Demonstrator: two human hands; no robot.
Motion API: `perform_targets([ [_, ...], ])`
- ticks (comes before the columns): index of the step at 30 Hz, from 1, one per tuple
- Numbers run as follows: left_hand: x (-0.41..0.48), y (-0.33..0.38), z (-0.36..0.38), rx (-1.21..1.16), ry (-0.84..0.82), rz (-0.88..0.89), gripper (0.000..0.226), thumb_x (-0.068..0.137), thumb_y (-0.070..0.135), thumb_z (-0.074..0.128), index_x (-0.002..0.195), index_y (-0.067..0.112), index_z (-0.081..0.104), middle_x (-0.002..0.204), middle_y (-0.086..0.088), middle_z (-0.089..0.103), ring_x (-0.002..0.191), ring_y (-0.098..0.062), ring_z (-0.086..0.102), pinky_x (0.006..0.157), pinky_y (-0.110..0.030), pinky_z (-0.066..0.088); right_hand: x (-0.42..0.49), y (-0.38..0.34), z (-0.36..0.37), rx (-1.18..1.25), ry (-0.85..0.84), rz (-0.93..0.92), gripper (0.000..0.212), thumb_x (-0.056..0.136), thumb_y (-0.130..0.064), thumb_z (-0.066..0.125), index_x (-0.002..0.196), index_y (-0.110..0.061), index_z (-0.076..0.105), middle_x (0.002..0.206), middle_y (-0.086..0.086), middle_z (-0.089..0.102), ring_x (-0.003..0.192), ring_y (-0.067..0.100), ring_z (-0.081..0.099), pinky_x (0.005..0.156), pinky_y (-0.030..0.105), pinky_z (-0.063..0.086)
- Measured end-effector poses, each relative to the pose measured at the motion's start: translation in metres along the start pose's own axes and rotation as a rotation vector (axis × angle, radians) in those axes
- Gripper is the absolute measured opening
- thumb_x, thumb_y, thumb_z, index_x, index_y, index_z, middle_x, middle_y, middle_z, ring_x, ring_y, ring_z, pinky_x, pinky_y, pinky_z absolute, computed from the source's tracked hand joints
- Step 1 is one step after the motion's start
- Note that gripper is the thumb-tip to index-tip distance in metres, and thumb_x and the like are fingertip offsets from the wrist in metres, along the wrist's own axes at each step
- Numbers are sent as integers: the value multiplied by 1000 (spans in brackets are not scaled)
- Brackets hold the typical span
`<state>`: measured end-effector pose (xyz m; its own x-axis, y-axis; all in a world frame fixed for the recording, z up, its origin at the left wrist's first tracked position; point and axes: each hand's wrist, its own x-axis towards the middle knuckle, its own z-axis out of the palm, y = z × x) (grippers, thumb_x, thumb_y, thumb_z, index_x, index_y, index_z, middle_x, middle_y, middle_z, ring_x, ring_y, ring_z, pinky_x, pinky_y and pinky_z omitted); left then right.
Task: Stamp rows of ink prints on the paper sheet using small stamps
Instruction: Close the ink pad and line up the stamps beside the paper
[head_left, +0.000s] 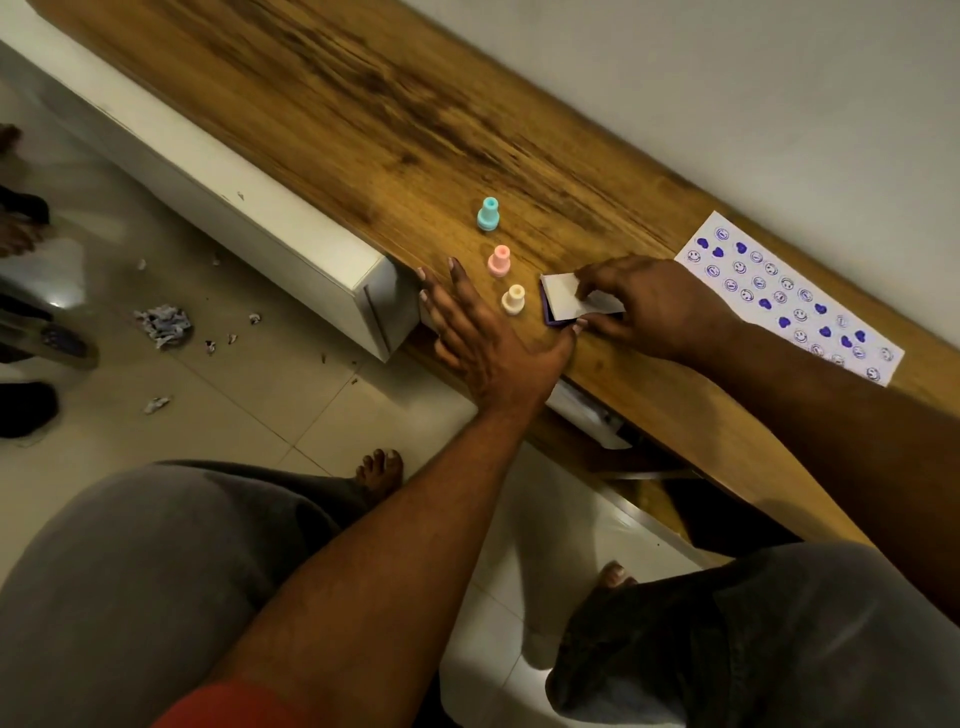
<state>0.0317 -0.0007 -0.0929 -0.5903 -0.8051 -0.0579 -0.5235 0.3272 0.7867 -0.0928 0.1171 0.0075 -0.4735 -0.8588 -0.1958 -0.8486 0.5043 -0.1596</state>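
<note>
Our right hand (654, 306) grips the ink pad (563, 299), fingers curled over its white lid. Our left hand (483, 338) lies flat and relaxed to the pad's left. The cream stamp (514, 299), pink stamp (500, 261) and teal stamp (489, 214) stand just left of the pad, and the printed paper sheet (789, 296) lies to its right, past our right hand.

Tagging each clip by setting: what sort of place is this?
Likely a home: a wooden counter on a white cabinet, a tiled floor with paper scraps, a bare foot.
</note>
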Motion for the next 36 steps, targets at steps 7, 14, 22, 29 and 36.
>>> perform_targets([
  [7,-2,-9,3,-27,-37,47,150,59,80,79,169,19,-3,176,-11,-10,162,-37,0,121,-62,18,4,4,5,66,-14,56,69,88,-42,78,147,-15,53,142,10,56,127,29,53,100,40,47],
  [14,-4,-12,5,-28,25,123,139,64,73,80,168,18,6,175,-11,-8,162,-37,5,120,-63,23,4,3,10,74,5,122,76,78,-53,84,141,-18,60,131,6,59,119,26,56,95,41,50],
  [22,-30,-25,17,60,12,385,84,88,69,63,155,23,43,175,-14,0,163,-34,0,120,-62,21,5,-1,10,35,32,139,78,78,-64,78,140,-18,61,131,5,60,115,25,60,97,44,49],
  [29,-25,-21,18,64,32,341,85,90,72,60,157,23,41,176,-12,1,163,-31,-1,120,-57,18,5,-6,11,34,26,153,77,79,-63,78,140,-20,61,131,4,60,117,26,59,98,43,48],
  [36,-26,-24,18,52,35,310,85,91,70,60,158,23,38,176,-11,6,163,-29,2,120,-55,16,4,-6,12,12,33,149,75,81,-63,77,141,-20,62,132,5,61,119,27,59,98,43,47],
])
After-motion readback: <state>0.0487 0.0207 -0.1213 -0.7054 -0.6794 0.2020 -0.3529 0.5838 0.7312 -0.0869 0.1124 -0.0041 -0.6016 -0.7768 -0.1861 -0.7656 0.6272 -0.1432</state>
